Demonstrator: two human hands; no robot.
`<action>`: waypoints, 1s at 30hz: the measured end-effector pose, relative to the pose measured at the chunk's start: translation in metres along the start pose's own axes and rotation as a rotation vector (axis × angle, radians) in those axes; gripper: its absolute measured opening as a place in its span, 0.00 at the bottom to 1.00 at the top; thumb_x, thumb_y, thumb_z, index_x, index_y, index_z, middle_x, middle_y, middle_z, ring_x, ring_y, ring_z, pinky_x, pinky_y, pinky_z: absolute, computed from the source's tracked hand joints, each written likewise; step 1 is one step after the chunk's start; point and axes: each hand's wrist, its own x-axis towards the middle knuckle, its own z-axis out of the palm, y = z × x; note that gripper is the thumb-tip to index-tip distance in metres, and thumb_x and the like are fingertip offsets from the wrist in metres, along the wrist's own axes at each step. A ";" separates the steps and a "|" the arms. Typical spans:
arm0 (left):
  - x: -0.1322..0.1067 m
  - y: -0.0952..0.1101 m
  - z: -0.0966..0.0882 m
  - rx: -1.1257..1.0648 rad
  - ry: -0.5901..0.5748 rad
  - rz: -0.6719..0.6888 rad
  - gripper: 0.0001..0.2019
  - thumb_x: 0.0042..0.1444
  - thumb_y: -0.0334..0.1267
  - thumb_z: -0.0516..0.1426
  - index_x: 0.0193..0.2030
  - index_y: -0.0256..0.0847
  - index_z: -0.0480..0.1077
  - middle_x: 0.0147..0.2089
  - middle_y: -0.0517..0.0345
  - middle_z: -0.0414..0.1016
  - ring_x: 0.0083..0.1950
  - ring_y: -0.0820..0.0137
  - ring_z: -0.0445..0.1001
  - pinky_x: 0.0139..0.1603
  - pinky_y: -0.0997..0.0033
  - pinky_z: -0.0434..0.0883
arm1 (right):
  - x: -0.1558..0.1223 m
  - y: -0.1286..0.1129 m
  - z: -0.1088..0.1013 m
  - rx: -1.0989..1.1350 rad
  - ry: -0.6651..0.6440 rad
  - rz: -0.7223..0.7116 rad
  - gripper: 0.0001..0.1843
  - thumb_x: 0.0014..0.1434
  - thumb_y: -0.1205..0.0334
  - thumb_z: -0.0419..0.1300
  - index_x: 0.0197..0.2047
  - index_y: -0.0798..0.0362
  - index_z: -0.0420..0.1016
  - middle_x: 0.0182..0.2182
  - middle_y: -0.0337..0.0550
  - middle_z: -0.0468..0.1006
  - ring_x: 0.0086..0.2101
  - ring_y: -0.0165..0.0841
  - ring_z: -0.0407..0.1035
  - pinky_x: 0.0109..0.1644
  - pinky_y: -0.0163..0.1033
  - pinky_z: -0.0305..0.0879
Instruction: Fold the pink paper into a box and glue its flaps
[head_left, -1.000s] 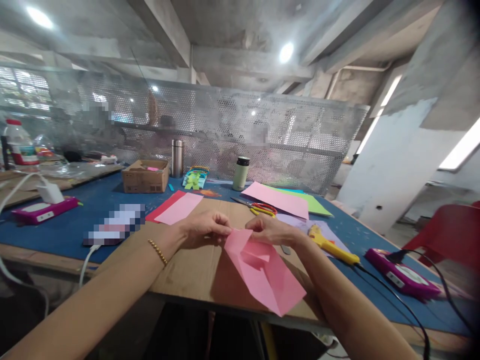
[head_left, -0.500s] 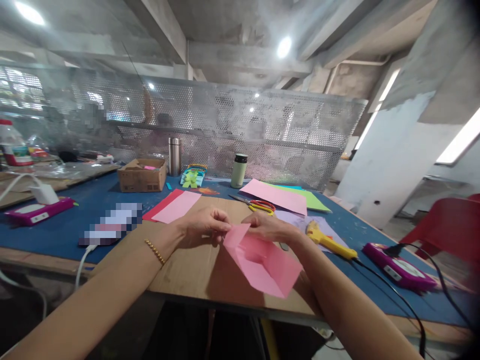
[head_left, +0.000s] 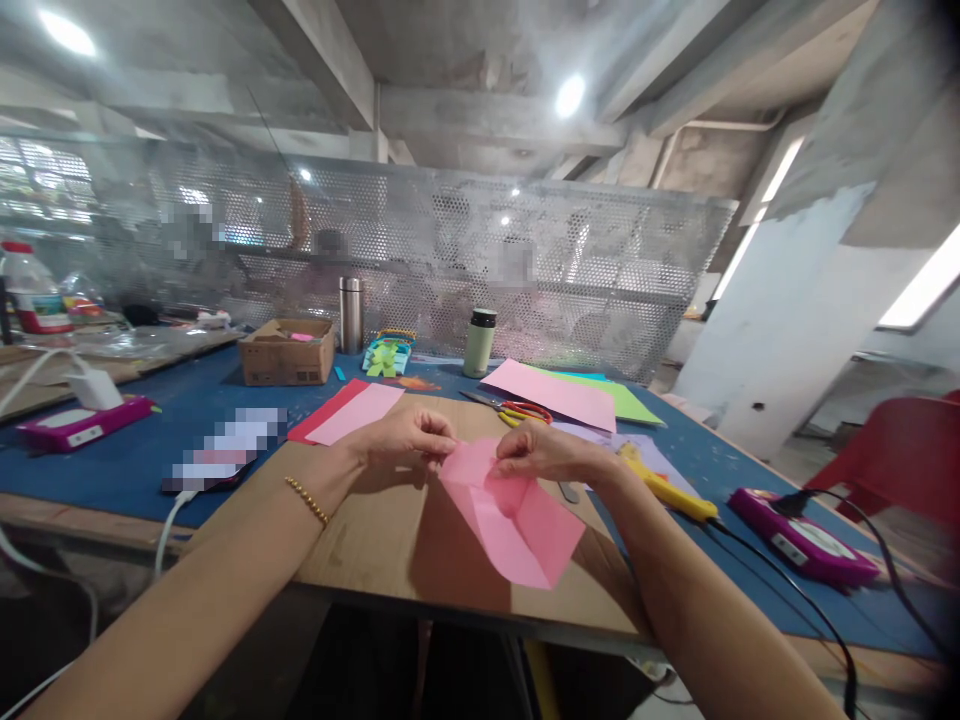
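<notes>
Between my hands a folded pink paper (head_left: 517, 545) is held up over a brown cardboard sheet (head_left: 360, 555), its creased, hollow shape facing me. My left hand (head_left: 412, 440) pinches the paper's upper left edge. The fingers of my right hand (head_left: 536, 452) are closed on its upper edge, thumb on the near face. Beyond my hands lie scissors (head_left: 517, 412) with red and yellow handles. To the right of my right hand is a yellow glue gun (head_left: 667, 490), partly over a pale purple sheet.
Pink sheets (head_left: 555, 393) and red paper (head_left: 322, 420) lie on the blue table. A cardboard box (head_left: 286, 355), steel flask (head_left: 351, 315) and green bottle (head_left: 480, 345) stand behind. Purple power strips (head_left: 802, 540) with cords sit at both sides; a phone (head_left: 229, 450) lies left.
My right hand has shifted its grip, its thumb now showing on the paper's near side. The pink paper has turned slightly and its lower right corner has moved left.
</notes>
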 end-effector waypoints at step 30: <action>0.012 0.023 0.011 0.654 -0.185 0.154 0.27 0.50 0.61 0.60 0.19 0.37 0.64 0.21 0.65 0.52 0.24 0.76 0.47 0.25 0.70 0.44 | 0.004 -0.026 0.013 -0.115 -0.088 0.021 0.19 0.54 0.56 0.60 0.20 0.53 0.57 0.19 0.30 0.51 0.22 0.23 0.47 0.24 0.33 0.42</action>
